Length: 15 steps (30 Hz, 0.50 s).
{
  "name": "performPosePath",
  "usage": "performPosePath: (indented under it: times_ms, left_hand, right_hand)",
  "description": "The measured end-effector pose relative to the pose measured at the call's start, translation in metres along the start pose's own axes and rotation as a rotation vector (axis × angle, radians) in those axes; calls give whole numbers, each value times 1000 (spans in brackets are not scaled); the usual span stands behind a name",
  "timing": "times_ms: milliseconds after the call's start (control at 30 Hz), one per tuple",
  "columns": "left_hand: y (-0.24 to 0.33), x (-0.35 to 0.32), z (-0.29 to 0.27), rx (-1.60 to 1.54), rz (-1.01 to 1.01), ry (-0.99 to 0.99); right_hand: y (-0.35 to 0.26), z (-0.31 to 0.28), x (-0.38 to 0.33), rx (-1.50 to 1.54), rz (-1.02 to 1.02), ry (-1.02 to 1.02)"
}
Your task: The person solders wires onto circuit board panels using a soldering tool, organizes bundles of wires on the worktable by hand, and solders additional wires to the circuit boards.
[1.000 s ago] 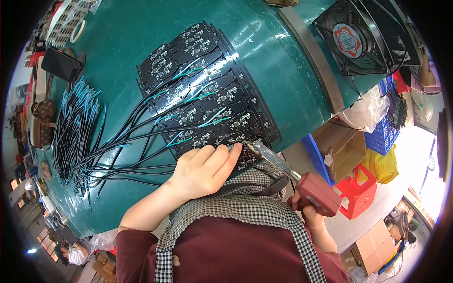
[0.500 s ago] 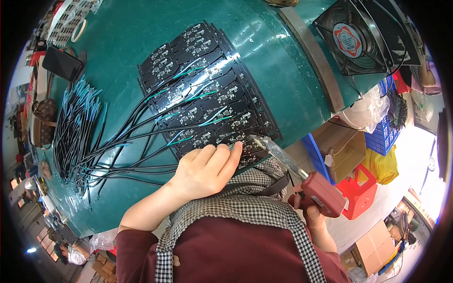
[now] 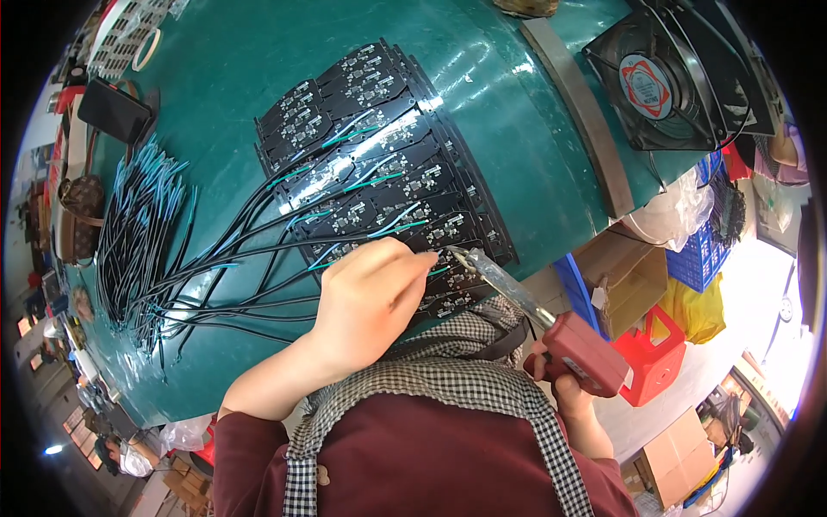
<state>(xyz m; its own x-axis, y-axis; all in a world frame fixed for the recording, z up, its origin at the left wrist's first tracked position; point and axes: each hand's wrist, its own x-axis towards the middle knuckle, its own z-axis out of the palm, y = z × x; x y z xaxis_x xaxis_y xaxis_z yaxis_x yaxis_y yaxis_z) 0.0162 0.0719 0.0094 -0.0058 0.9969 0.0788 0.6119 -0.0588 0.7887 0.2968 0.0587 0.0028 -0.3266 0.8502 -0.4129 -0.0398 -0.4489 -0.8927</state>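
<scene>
Several black circuit boards (image 3: 379,164) lie in overlapping rows on the green table (image 3: 482,103), each with black and teal wires (image 3: 258,233) running off to the left. My left hand (image 3: 370,297) rests on the nearest boards, its fingertips pinching a teal wire end against a board. My right hand (image 3: 560,388) grips the red handle of a soldering gun (image 3: 581,349). The gun's metal tip (image 3: 457,252) sits right beside my left fingertips at the board.
A bundle of loose black and teal wires (image 3: 129,233) lies at the table's left. A black box fan (image 3: 663,77) stands at the far right, with a grey metal strip (image 3: 573,112) beside it. Cardboard boxes, a blue crate (image 3: 698,258) and a red stool (image 3: 659,362) sit below the table edge.
My left hand has shifted slightly up and right over the boards. The soldering gun's tip has come closer to my fingertips.
</scene>
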Motion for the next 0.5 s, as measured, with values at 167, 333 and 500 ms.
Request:
performPosePath:
  times_ms: [167,333,500]
  left_hand:
    - [3,-1,1,153,120,25]
    - [2,-1,4,187,165,56]
    - [1,1,6,184,199,59]
  right_hand:
    - [0,-4,1,30,-1,-39]
    - [12,-13,-5,-5,-17,-33]
    - [20,-24,-8,-139,-58,-59]
